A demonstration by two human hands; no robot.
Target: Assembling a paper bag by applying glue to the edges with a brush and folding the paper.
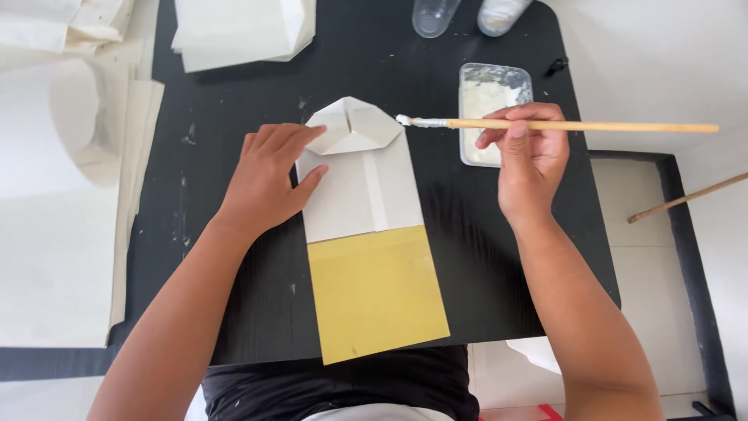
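A folded white paper bag [366,183] lies flat on the black table [234,109], its far end folded into a diamond-shaped bottom. Under its near end lies a yellow board [376,292] that juts past the table's front edge. My left hand [269,179] presses flat on the bag's left side, fingertips by the folded bottom. My right hand [530,156] holds a thin wooden brush [561,125] level, its white glue-laden tip just right of the folded bottom.
A clear rectangular tray of white glue [492,105] sits right of the bag. Two clear cups [433,15] stand at the far edge. White paper stacks [234,31] lie at the far left and beside the table. A wooden stick [686,199] rests at right.
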